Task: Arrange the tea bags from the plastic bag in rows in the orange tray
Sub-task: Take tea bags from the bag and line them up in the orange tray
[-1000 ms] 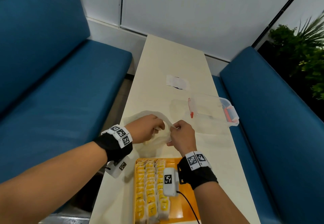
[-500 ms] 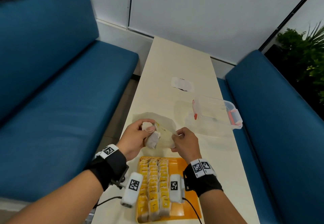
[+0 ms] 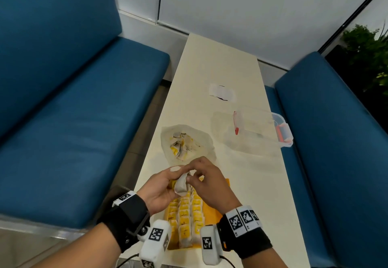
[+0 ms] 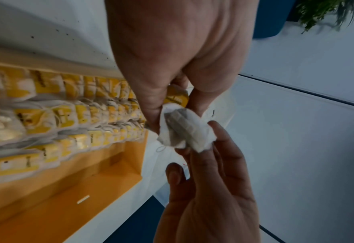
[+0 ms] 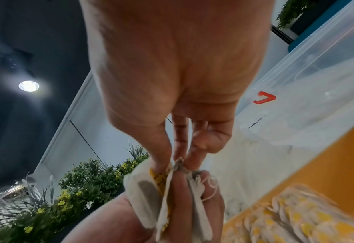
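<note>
Fingertips of the right hand (image 3: 206, 186) are pinching tea bags (image 3: 181, 184) clutched in the left hand (image 3: 160, 188), directly above the orange tray (image 3: 212, 210).

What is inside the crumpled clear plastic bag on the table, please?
The plastic bag holds a loose heap of white-and-yellow tea bags; whatever lies under the heap is covered.

I've pulled my left hand (image 3: 162, 186) out of the plastic bag (image 3: 186, 141) with a clump of tea bags (image 3: 181, 184), and my right hand (image 3: 206, 183) (off the bag's rim) now pinches them above the orange tray (image 3: 212, 211).
</note>
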`<state>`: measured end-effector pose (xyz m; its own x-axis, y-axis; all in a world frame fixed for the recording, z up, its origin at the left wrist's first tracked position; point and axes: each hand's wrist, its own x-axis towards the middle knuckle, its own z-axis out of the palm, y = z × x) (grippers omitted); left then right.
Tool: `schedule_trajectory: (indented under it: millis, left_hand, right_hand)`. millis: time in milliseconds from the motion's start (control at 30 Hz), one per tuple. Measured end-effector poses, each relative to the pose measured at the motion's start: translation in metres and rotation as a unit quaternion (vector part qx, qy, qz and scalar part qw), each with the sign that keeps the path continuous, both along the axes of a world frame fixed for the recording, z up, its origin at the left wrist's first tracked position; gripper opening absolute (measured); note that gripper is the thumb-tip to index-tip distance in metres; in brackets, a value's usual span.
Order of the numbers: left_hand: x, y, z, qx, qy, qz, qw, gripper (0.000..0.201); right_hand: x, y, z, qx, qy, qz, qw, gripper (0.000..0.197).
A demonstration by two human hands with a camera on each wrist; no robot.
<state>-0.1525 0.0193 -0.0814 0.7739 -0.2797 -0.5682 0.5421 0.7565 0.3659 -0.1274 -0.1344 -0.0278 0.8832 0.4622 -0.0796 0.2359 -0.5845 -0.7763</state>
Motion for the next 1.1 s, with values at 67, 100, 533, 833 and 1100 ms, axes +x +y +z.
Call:
schedule_trajectory:
  millis: [67, 100, 533, 833, 1100]
  left_hand:
    - [-0.003, -0.001, 0.003, -0.012, 0.002, -0.018, 1.000, 0.024]
    - [-0.004, -0.002, 0.003, -0.016, 0.008, -0.025, 1.000, 0.025]
    - [-0.015, -0.004, -0.003, -0.070, 0.028, -0.062, 0.995, 0.033]
    - [-0.016, 0.003, 0.001, -0.010, 0.035, -0.076, 0.996, 0.032]
    - [-0.017, 0.011, -0.006, 0.037, 0.007, -0.076, 0.996, 0.022]
  right_hand:
    - [-0.002, 0.002, -0.001, -0.006, 0.007, -0.003, 1.000, 0.019]
    - [-0.002, 0.003, -0.001, -0.011, 0.007, -0.003, 1.000, 0.017]
    - [0.003, 0.006, 0.010, -0.032, 0.021, -0.045, 0.998, 0.007]
    - [0.009, -0.014, 0.014, -0.035, 0.023, -0.102, 0.994, 0.021]
    - [0.007, -0.042, 0.022, -0.105, -0.025, -0.133, 0.985, 0.011]
